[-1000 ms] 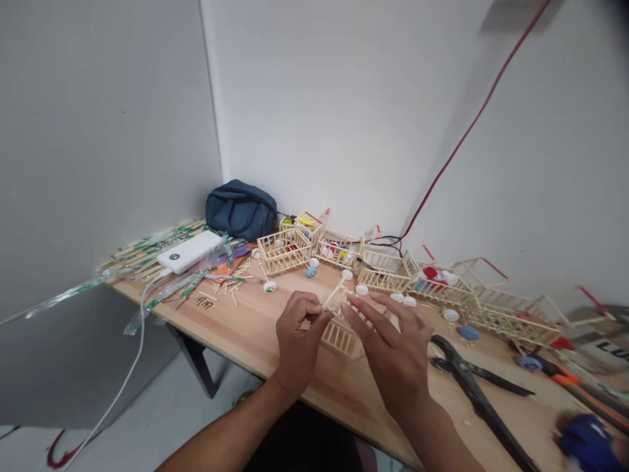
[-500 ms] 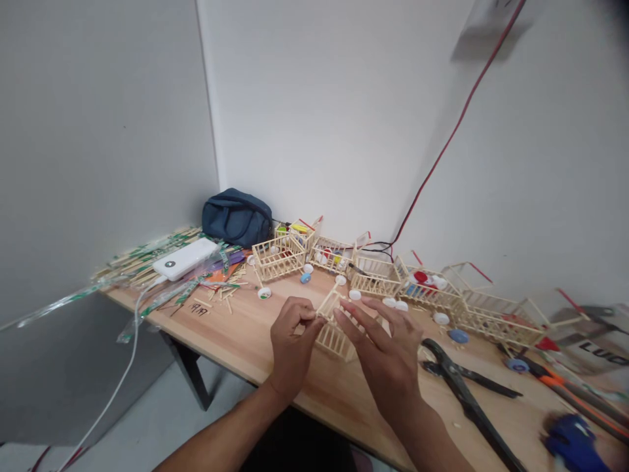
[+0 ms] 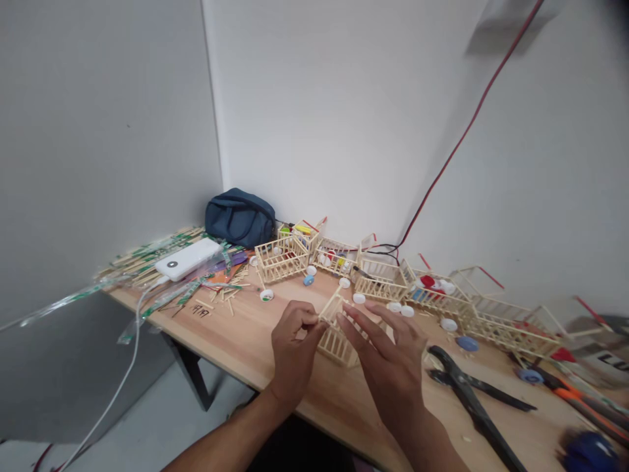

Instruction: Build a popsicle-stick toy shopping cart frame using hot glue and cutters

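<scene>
My left hand point(image 3: 293, 347) pinches the upper rail of a small stick-built crate point(image 3: 335, 331) that rests on the wooden table point(image 3: 246, 334). My right hand point(image 3: 390, 357) is beside the crate on its right, fingers stretched and spread, the fingertips touching or nearly touching the crate's frame. Behind the hands, a row of finished stick crates point(image 3: 378, 278) runs along the wall, with white bottle caps point(image 3: 359, 298) and blue bottle caps point(image 3: 466, 343) scattered between them.
Black scissors point(image 3: 466, 393) lie to the right of my right hand, with orange-handled pliers point(image 3: 572, 396) further right. A blue pouch point(image 3: 240, 218) sits in the corner. A white power bank point(image 3: 187, 259) with its cable point(image 3: 118, 387) lies on stick packets point(image 3: 147, 262) at left. A red wire point(image 3: 462, 131) climbs the wall.
Both hands have stayed on the crate with only small shifts. The camera view has moved slightly.
</scene>
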`<state>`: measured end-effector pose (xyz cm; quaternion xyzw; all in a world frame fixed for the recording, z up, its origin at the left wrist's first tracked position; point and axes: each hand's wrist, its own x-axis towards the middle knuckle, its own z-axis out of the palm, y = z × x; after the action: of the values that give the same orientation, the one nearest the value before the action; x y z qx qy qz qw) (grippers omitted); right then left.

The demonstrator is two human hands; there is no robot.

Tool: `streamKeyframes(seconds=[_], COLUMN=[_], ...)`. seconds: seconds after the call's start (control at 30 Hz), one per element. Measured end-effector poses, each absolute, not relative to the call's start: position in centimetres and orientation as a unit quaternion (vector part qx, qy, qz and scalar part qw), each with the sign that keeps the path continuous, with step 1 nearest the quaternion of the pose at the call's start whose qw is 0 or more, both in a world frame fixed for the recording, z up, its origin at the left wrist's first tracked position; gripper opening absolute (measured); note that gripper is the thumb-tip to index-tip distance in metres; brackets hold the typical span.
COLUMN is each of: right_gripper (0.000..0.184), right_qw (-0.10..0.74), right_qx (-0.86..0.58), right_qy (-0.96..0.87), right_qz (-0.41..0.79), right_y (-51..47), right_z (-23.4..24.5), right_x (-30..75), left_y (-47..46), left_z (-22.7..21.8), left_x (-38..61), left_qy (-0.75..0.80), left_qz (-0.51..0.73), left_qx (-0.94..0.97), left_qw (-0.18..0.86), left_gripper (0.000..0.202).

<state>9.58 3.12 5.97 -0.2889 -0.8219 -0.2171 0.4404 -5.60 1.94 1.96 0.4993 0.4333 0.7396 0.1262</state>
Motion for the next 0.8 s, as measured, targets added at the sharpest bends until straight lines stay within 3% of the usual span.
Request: streamKeyframes(seconds=[0.8], right_gripper=[0.031], right_qw=[0.437], right_qx=[-0.31], right_qy=[-0.814], right_qz=[-0.224], right_y=[2.43], right_z=[5.53], right_x=[9.87], left_y=[1.9], left_z=[1.9], left_x=[-5.38], left_qy=[0.431], left_qz=[0.73], left_qx=[0.523], left_qw=[0.086], left_gripper=[0.017])
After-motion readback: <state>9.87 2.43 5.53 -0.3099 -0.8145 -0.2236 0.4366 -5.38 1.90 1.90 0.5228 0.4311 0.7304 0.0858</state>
